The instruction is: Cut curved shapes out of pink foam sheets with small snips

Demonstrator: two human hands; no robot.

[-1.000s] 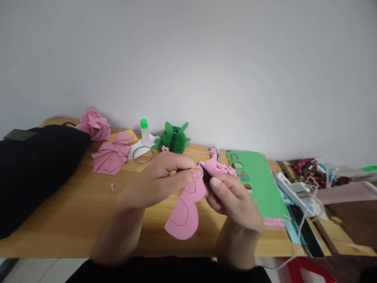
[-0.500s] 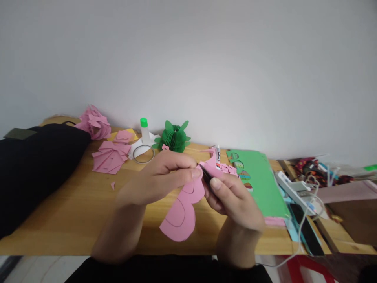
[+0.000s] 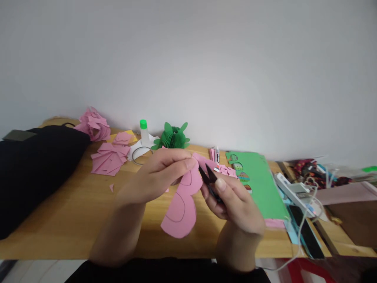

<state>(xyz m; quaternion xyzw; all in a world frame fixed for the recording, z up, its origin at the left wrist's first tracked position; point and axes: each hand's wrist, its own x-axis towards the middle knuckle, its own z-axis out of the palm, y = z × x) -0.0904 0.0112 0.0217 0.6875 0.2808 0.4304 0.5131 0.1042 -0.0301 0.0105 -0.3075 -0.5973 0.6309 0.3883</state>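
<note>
1. Above the front of the pale wooden surface (image 3: pixel 70 232), I see the pink scalloped paper piece (image 3: pixel 180 216), marked with dark curved lines and hanging tilted between both hands.
2. My left hand (image 3: pixel 161 173) has its fingers pinched together on the paper's upper end.
3. My right hand (image 3: pixel 235 200) has its fingers wrapped round small black pointed scissors (image 3: pixel 209 180). The blades are parted, tips at the paper's edge; whether they touch it, I cannot tell.
4. Behind the left hand, a translucent white bottle with a green cap (image 3: pixel 144 133) stands upright and capped; I cannot make out its contents.
5. Near pink scraps (image 3: pixel 227 170), beyond the right hand, is a slim labelled tube (image 3: pixel 217 155), contents hidden.
6. At far right sits a brown box-like thing (image 3: pixel 357 220) with a pale upper strip; I cannot see inside.
</note>
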